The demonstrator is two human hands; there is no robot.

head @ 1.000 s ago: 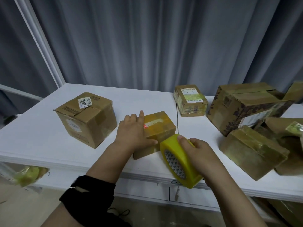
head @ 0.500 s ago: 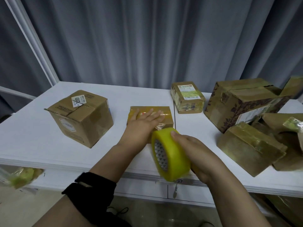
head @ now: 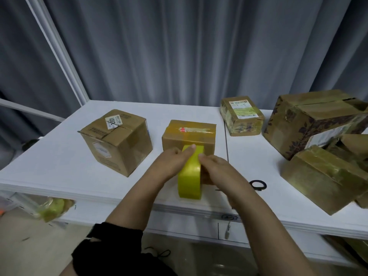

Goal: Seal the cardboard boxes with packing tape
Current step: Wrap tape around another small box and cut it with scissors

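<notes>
Both my hands are on the one yellow tape roll (head: 189, 176), which stands on edge near the front of the white tabletop (head: 59, 156), just in front of the small box (head: 189, 134). My left hand (head: 171, 162) grips its left side with a fingertip on top. My right hand (head: 217, 170) has its fingers curled round the right side.

The small box carries a glossy strip across its top with a red mark I cannot read. The box to its left (head: 117, 140) has a white top label with digits that look like "2001", and a pale front label too blurred to read. The back box (head: 242, 118) bears a white-and-green label with handwriting I cannot make out. To the right sit a large patterned box (head: 310, 120) with a white label and a tape-wrapped box (head: 322, 180). That makes five boxes I can count, with more crowded at the right edge. One black scissors handle (head: 257, 185) shows beside my right wrist.
</notes>
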